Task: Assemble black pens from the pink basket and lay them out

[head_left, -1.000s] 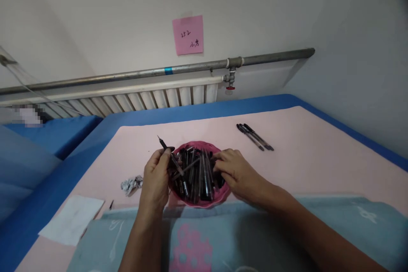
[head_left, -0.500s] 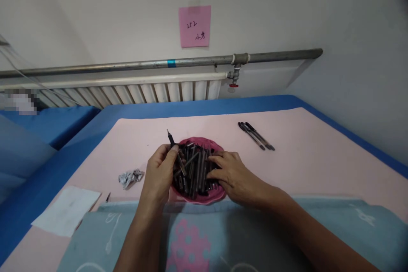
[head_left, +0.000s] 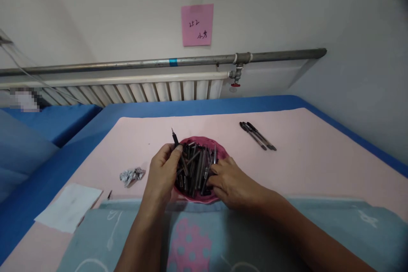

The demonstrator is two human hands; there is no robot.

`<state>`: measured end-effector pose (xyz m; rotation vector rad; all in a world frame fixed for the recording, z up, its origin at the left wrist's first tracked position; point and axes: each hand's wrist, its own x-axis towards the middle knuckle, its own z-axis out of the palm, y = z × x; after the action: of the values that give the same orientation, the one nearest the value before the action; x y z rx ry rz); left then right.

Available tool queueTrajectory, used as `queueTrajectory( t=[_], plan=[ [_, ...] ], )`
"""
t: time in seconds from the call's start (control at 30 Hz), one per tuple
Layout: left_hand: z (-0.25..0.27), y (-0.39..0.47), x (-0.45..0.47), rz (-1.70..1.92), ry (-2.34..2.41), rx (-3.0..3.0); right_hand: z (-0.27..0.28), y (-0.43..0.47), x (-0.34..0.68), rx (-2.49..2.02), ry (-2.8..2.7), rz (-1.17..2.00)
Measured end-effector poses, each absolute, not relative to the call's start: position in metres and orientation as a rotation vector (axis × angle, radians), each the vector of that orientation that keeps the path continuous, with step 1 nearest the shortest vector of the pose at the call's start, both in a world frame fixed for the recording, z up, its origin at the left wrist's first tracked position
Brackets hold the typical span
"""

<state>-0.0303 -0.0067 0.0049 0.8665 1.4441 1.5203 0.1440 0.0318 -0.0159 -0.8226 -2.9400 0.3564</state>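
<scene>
At the basket (head_left: 195, 199) on the near middle of the pink sheet (head_left: 306, 153), your left hand (head_left: 162, 169) pinches an uncapped pen (head_left: 175, 138), while your right hand (head_left: 235, 182) curls among the pens (head_left: 198, 168) inside, its grip unclear

Blue surface (head_left: 264, 102) (table or bed, can't tell) w/ pink sheet (head_left: 318, 157) on top, blue border showing at back & sides. On sheet: pink basket (head_left: 219, 145) nr ctr; 3 capped pens (head_left: 256, 135) side by side, back R; crumpled silvery scrap (head_left: 131, 176) L of basket; white paper (head_left: 68, 208) front L, small dark pen-like piece (head_left: 110, 195) just beside; teal patterned cloth (head_left: 344, 216) along nr edge.
</scene>
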Motion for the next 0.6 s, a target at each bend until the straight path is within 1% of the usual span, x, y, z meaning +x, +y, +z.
queueTrajectory(
  t=[0.27, 0.4, 0.6],
  plan=[
    [0.002, -0.006, -0.029, 1.499, 1.452, 0.894, -0.003, 0.031, 0.13, -0.993, -3.024, 0.42],
    [0.001, -0.007, -0.029, 1.488, 1.45, 0.904, 0.003, 0.029, 0.12, -1.108, -3.059, 0.343],
    [0.0, -0.006, -0.027, 1.469, 1.445, 0.923, -0.005, 0.028, 0.117, -1.106, -3.057, 0.199]
  ],
)
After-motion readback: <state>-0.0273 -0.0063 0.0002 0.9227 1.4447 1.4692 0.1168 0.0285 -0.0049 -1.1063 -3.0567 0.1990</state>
